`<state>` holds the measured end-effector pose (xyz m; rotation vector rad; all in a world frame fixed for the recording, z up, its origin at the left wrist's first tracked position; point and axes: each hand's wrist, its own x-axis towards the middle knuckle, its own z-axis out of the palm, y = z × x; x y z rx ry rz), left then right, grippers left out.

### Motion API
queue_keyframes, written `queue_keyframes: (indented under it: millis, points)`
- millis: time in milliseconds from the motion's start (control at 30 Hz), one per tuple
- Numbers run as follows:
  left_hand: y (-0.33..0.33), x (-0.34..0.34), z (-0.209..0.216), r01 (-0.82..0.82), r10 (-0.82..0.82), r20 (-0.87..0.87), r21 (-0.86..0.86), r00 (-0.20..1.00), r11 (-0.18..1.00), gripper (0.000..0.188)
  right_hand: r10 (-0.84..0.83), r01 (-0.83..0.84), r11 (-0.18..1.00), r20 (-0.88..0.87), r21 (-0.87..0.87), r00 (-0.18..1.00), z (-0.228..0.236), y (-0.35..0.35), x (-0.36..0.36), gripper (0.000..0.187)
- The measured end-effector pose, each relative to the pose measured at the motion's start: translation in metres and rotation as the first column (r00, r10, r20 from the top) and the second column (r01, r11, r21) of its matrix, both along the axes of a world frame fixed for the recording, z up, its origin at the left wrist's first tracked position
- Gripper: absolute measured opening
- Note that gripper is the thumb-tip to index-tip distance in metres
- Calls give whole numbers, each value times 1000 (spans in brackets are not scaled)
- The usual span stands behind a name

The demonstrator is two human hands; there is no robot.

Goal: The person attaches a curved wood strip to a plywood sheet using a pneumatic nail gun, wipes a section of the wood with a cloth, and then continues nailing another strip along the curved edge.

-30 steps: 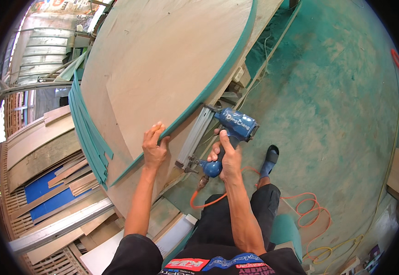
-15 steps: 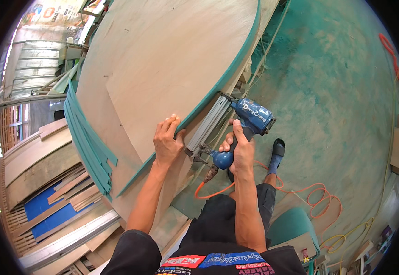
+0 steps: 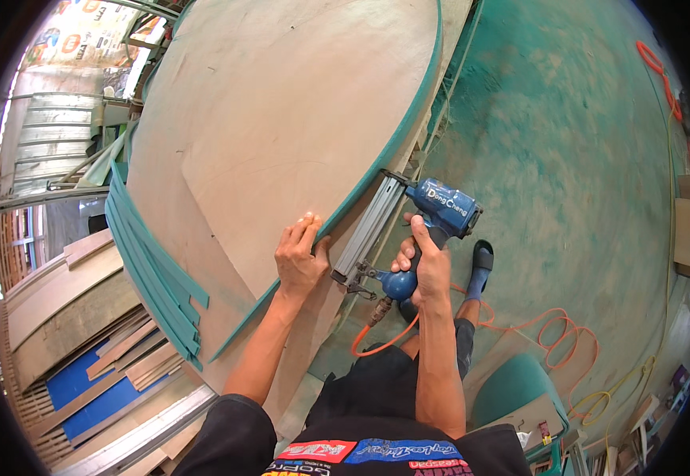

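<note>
Panel (image 3: 281, 135): broad curved plywood, stiff yet likely springy, teal strip (image 3: 392, 151) along its right edge.
Nailer (image 3: 416, 230): blue, probably heavy, nose at that edge; best held by its handle.
Right hand (image 3: 426, 266): closed round the handle.
Left hand (image 3: 300, 255): flat, fingers spread, pressing the panel's edge.
Hose (image 3: 519, 325): orange, limp, trailing on the floor.

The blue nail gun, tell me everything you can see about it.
The nail gun has a glossy blue body with a rounded head, a blue grip, and a long grey metal magazine running down beside it. The right hand is wrapped around the grip. An orange air hose joins at the base of the grip through a brass-coloured fitting. The tool is tilted, its nose set against the teal edge of the curved plywood panel. The left hand rests on the panel close beside the magazine.
</note>
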<state>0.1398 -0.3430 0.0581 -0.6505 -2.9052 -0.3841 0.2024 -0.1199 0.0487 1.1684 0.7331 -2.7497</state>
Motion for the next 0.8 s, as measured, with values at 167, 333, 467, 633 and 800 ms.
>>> queue_keyframes:
  millis: [167,333,467,633,800]
  points:
    - [4,0,2,-5,5,-6,-11,1000,1000,44,-4,4,999,0,-33,1000,-4,0,2,39]
    - [1,0,-4,15,-16,-22,-28,1000,1000,45,-6,6,1000,-2,-16,1000,-7,-2,2,37]
    - [-1,1,-3,15,-16,-26,-20,1000,1000,44,-4,3,1000,-4,-12,1000,-6,-2,2,36]
    - [2,2,1,-4,3,-17,-16,1000,1000,42,-49,49,999,-7,-17,999,-1,-3,3,32]
    - [4,-1,3,-15,15,-23,-21,1000,1000,40,-19,18,1000,-43,-7,999,0,-4,3,32]
